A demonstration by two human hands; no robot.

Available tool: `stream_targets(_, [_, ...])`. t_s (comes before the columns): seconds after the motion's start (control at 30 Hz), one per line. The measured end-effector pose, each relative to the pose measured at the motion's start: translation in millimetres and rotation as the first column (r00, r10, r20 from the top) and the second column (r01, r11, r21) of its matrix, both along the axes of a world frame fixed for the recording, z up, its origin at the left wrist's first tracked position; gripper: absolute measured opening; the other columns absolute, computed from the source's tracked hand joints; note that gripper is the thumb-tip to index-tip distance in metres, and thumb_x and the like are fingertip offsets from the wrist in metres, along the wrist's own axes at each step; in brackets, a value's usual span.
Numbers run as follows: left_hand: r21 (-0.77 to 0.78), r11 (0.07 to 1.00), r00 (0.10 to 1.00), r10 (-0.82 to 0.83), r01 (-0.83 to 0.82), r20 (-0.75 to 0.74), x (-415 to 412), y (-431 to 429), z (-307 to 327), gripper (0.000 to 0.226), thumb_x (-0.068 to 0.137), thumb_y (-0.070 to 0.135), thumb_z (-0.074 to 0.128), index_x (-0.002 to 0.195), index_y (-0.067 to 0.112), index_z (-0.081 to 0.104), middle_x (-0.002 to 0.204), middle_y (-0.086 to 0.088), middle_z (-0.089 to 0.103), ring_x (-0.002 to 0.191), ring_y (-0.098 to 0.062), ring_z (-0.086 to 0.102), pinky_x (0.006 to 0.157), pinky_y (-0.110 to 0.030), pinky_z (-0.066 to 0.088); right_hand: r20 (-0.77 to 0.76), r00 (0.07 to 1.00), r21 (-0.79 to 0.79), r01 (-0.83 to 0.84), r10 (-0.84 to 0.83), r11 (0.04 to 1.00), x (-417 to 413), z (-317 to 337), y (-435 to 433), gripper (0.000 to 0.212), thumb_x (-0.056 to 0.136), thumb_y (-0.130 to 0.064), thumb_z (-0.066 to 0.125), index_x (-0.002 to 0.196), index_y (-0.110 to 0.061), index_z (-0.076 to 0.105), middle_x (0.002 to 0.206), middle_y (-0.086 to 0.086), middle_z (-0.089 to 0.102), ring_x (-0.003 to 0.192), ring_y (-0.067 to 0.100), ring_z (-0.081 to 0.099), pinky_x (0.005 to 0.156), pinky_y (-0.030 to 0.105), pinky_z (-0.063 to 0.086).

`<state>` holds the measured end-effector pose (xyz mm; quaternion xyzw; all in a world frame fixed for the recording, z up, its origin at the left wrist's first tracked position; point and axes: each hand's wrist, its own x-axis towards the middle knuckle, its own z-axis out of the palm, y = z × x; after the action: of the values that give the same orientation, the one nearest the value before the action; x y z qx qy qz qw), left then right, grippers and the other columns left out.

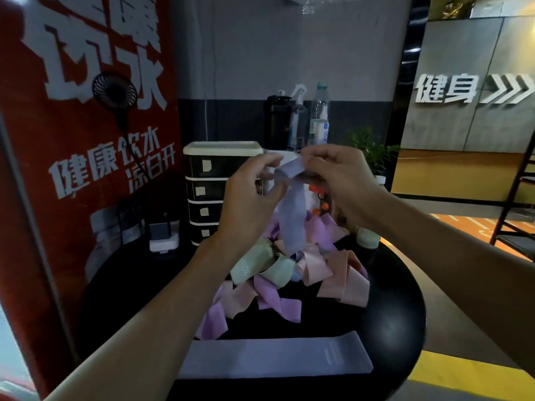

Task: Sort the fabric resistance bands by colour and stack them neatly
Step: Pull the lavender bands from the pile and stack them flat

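Observation:
I hold a blue-grey fabric band (293,215) up above the round black table (399,319); it hangs down from both hands. My left hand (249,204) pinches its upper left edge and my right hand (338,180) pinches its top fold. Below lies a tangled heap of bands: green (260,266), pink (344,277), and purple (278,299). One blue-grey band (275,357) lies flat and straight at the table's near edge.
A small black-and-white drawer unit (208,192) stands at the back of the table. Behind it are a dark flask (276,123), a spray bottle (298,120) and a water bottle (320,114). A potted plant (370,151) is at the right, a red banner (72,157) with a clip fan (114,91) at the left.

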<state>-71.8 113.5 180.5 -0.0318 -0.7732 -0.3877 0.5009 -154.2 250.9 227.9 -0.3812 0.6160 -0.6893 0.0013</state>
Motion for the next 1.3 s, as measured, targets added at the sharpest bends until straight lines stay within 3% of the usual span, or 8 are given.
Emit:
stream_targets(0.2, [0.018, 0.999, 0.995, -0.040, 0.042, -0.091, 13.9, 2.0, 15.2, 0.022, 0.091, 0.000, 0.064, 0.102, 0.018, 0.072, 0.092, 0.010, 0.072, 0.086, -0.010, 0.069, 0.075, -0.022, 0.054, 0.064, 0.990, -0.021, -0.124, 0.125, 0.992, 20.3, 4.1, 2.3, 0.025, 0.097, 0.001, 0.042, 0.101, -0.002, 0.067, 0.098, 0.020, 0.072, 0.092, 0.028, 0.072, 0.091, 0.037, 0.056])
stream_targets(0.4, [0.032, 0.998, 0.995, -0.046, 0.049, -0.092, 22.8, 3.5, 26.7, 0.010, 0.092, 0.005, 0.066, 0.096, 0.011, 0.074, 0.087, -0.008, 0.074, 0.076, -0.011, 0.068, 0.069, -0.018, 0.055, -0.177, 0.983, 0.131, 0.063, -0.039, 0.989, 24.5, 0.6, 5.0, 0.019, 0.091, -0.002, 0.059, 0.086, -0.018, 0.070, 0.070, 0.000, 0.060, 0.066, 0.010, 0.052, 0.062, 0.023, 0.046])
stream_targets(0.53, [0.010, 0.996, 0.995, -0.083, 0.084, -0.060, 28.6, 4.7, 30.4, 0.008, 0.093, 0.007, 0.066, 0.095, 0.004, 0.074, 0.084, -0.006, 0.073, 0.073, -0.003, 0.065, 0.067, -0.014, 0.050, -0.213, 0.974, 0.112, 0.105, -0.080, 0.988, 28.1, 0.4, 4.5, 0.024, 0.093, -0.015, 0.063, 0.087, 0.008, 0.062, 0.073, 0.012, 0.048, 0.065, 0.019, 0.040, 0.062, 0.033, 0.037])
stream_targets(0.83, [-0.047, 0.992, 0.993, -0.122, 0.121, -0.008, 35.6, 1.5, 41.1, 0.010, 0.093, 0.008, 0.067, 0.097, 0.002, 0.074, 0.084, -0.006, 0.073, 0.074, -0.015, 0.069, 0.065, -0.025, 0.056, -0.211, 0.977, 0.105, 0.039, -0.016, 0.994, 34.8, -3.5, 1.6, 0.026, 0.094, -0.019, 0.062, 0.088, 0.006, 0.063, 0.083, 0.036, 0.058, 0.075, 0.026, 0.055, 0.078, 0.059, 0.052])
stream_targets(0.97, [-0.087, 0.992, 0.996, -0.088, 0.086, -0.014, 35.0, -0.1, 44.0, 0.008, 0.091, 0.008, 0.069, 0.092, 0.002, 0.074, 0.085, -0.009, 0.073, 0.079, -0.024, 0.069, 0.071, -0.036, 0.056, -0.155, 0.988, 0.098, -0.009, 0.024, 0.995, 38.3, -7.9, 2.9, 0.016, 0.093, -0.015, 0.063, 0.099, 0.000, 0.064, 0.084, 0.011, 0.072, 0.080, 0.020, 0.071, 0.085, 0.047, 0.057])
stream_targets(1.07, [-0.094, 0.991, 0.996, -0.088, 0.090, 0.023, 32.9, -2.8, 43.0, 0.010, 0.090, 0.012, 0.070, 0.093, 0.004, 0.074, 0.085, -0.010, 0.073, 0.077, -0.023, 0.068, 0.069, -0.034, 0.055, -0.117, 0.991, 0.131, -0.056, 0.071, 0.990, 42.2, -14.2, 2.3, 0.018, 0.093, -0.003, 0.060, 0.107, 0.007, 0.060, 0.092, 0.011, 0.071, 0.074, -0.014, 0.064, 0.077, 0.013, 0.055])
stream_targets(1.2, [-0.109, 0.990, 0.991, -0.072, 0.084, 0.112, 28.9, -8.0, 40.7, 0.017, 0.086, 0.022, 0.073, 0.094, 0.007, 0.075, 0.087, -0.011, 0.072, 0.080, -0.031, 0.068, 0.072, -0.045, 0.055, -0.044, 0.996, 0.106, -0.071, 0.076, 0.992, 41.2, -21.5, -1.8, 0.016, 0.091, -0.006, 0.064, 0.105, 0.002, 0.063, 0.097, 0.022, 0.071, 0.093, 0.034, 0.070, 0.087, 0.053, 0.056])
stream_targets(1.3, [-0.087, 0.994, 0.997, -0.055, 0.060, 0.058, 30.0, -6.7, 43.2, 0.010, 0.089, 0.015, 0.072, 0.091, 0.005, 0.074, 0.085, -0.011, 0.073, 0.079, -0.031, 0.067, 0.069, -0.044, 0.055, 0.107, 0.978, 0.058, -0.183, 0.177, 0.981, 40.8, -24.5, -2.4, 0.024, 0.090, -0.010, 0.066, 0.113, -0.007, 0.059, 0.101, 0.016, 0.073, 0.093, 0.030, 0.071, 0.079, 0.042, 0.057])
